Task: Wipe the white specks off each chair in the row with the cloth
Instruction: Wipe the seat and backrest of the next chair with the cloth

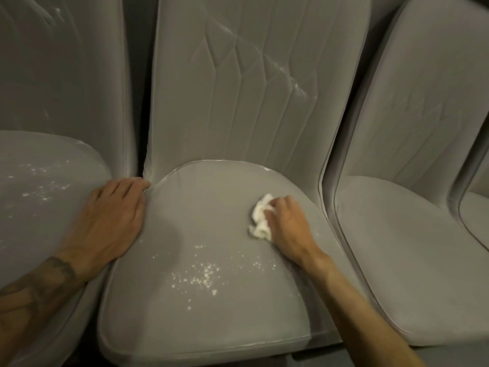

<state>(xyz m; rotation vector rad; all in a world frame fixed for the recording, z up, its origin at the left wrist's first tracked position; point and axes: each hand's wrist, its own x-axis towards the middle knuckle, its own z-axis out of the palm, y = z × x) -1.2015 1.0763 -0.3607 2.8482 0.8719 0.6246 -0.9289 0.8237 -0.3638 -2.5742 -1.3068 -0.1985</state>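
The fingers (pixel 277 205) of the right hand (pixel 289 226) are curling tight around the white cloth (pixel 260 219) and pressing it on the seat of the middle chair (pixel 201 202). The left hand (pixel 111 218) is lying flat on that seat's left edge, its fingers straight and close together. The left chair (pixel 39 221) is showing white dust on its seat, and white specks (pixel 203 274) are lying near the middle seat's front, apart from the cloth.

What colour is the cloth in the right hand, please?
White; the cloth shows best in the head view.

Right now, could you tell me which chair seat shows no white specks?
The seat right of the middle one: it looks clean, whereas the middle seat and the left seat both carry specks.
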